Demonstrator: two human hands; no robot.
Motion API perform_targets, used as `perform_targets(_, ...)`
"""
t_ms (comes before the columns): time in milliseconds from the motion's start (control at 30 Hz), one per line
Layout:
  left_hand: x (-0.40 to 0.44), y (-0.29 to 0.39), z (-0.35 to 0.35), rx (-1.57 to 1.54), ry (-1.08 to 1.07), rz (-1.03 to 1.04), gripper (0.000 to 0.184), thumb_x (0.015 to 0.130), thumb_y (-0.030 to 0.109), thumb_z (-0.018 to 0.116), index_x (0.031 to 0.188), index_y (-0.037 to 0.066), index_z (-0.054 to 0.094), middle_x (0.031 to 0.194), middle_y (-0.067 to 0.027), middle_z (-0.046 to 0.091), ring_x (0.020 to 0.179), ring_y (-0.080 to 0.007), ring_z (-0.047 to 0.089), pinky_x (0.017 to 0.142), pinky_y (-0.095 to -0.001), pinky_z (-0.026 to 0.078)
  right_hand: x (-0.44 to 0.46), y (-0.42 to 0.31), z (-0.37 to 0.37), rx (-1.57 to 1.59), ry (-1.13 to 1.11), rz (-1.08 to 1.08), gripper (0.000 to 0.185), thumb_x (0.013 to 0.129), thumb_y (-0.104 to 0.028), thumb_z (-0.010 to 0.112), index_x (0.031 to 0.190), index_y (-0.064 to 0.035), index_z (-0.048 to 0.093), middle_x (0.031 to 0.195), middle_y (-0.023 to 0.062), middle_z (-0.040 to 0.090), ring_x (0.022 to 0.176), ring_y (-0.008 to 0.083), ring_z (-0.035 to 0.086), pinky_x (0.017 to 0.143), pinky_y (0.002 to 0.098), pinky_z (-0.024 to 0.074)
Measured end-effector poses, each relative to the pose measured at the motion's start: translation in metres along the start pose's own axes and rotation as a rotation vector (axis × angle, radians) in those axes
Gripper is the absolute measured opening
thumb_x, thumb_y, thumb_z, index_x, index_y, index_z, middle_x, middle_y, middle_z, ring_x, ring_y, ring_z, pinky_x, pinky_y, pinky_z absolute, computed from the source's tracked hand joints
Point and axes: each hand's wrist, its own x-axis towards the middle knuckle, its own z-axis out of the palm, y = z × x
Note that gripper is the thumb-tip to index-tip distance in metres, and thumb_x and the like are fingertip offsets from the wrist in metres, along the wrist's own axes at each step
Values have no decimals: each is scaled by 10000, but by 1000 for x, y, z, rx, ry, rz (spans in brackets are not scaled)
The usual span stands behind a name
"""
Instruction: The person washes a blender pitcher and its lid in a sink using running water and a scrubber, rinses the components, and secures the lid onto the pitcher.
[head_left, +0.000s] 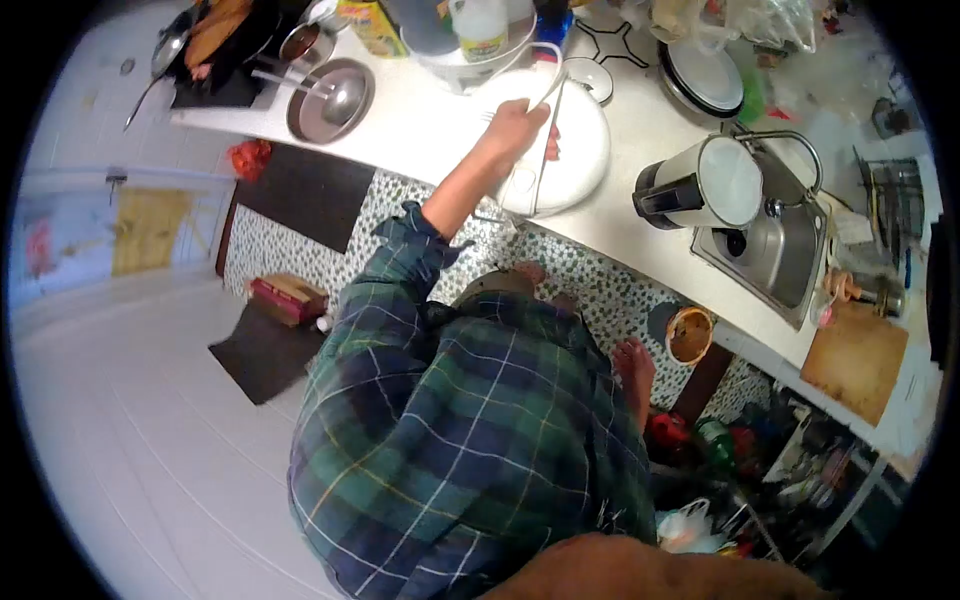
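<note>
My left hand (515,132), at the end of a plaid sleeve, is on a large white rounded object (580,150) at the counter's front edge. Its fingers look curled around a part of that object, with fingertips showing on the far side. A thin grey line, like a wire handle or seam, runs across the object beside the hand. A bent white strip (552,62) rises behind it. What exactly the white object is, I cannot make out. My right hand does not show. Blurred skin fills the bottom edge of the view.
A metal bowl with a ladle (343,102) stands on the left counter, near a dark pan (250,40). To the right are a white pitcher (728,180), a steel sink (770,255) and a wooden board (856,355). A bucket (689,334) stands on the floor near my foot (634,368).
</note>
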Motion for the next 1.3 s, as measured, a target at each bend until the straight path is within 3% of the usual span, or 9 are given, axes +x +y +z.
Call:
perform_targets(233, -65, -31, -12, 998, 629, 797, 430, 854, 199, 598, 1217, 1, 479, 1114, -164, 576, 983, -233, 597, 803, -322, 498, 39, -37, -22, -218, -409, -161, 357, 913, -311, 525, 1109, -16, 573, 763, 53, 607, 647, 107, 561, 592, 242, 454)
perform_targets(367, -155, -58, 18, 913, 647, 748, 213, 906, 104, 522, 1086, 2, 571, 993, -104, 624, 883, -139, 599, 721, -255, 489, 47, -44, -36, -375, -376, -228, 331, 936, -298, 444, 1062, -40, 608, 534, -43, 410, 468, 52, 368, 447, 211, 293)
perform_targets(433, -178, -93, 33, 789, 463, 569, 231, 939, 169, 484, 1013, -14, 603, 695, -32, 581, 554, -68, 483, 508, -232, 411, 64, -27, -42, -302, -394, -330, 350, 947, -302, 454, 1027, 1, 611, 521, -44, 409, 433, 44, 342, 444, 195, 297)
perform_targets(633, -169, -166, 83, 606, -120, 203, 314, 950, 251, 469, 862, 9, 648, 541, -18, 520, 518, -61, 481, 477, -233, 372, 33, -63, -25, -170, -221, -293, 273, 932, -258, 493, 970, -12, 606, 533, -43, 406, 448, 38, 340, 447, 201, 300)
perform_targets(767, -125, -143, 132, 608, 11, 331, 326, 908, 153, 525, 1189, -12, 507, 909, -90, 615, 694, -124, 552, 608, -245, 456, 39, -83, -37, -87, -154, -407, 241, 915, -208, 499, 1084, -46, 557, 630, -50, 426, 536, 43, 383, 475, 207, 320)
perform_targets(900, -59, -128, 168, 787, 103, 674, 803, 757, 196, 707, 1366, -26, 232, 1340, -235, 340, 1201, -338, 402, 945, -401, 398, 74, -139, -33, -195, -270, -573, 536, 857, -172, 592, 1313, -22, 354, 1103, 95, 520, 785, 141, 563, 696, 275, 468)
perform_targets(1100, -13, -135, 209, 838, 279, 756, 817, 738, 161, 720, 1352, -47, 224, 1308, -247, 364, 1207, -349, 393, 999, -387, 336, 149, -219, 16, -202, -427, -361, 919, 805, -144, 671, 1433, -57, 6, 1452, 202, 197, 1283, 245, 317, 938, 323, 418)
perform_targets(1200, 0, -144, 211, 693, 381, 663, 535, 809, -3, 575, 1278, 13, 317, 1192, -205, 459, 1080, -298, 489, 936, -356, 374, 187, -194, 38, -329, -433, -715, 876, 857, -105, 576, 1416, -36, -95, 1457, 222, 156, 1198, 195, 420, 959, 290, 387)
perform_targets(1300, 13, -164, 195, 587, 355, 649, 508, 822, -9, 559, 1257, 4, 295, 1126, -179, 467, 1033, -240, 485, 926, -324, 365, 174, -210, 38, -363, -511, -562, 866, 866, -95, 517, 1386, 4, -168, 1453, 266, 126, 1194, 260, 452, 953, 305, 396)
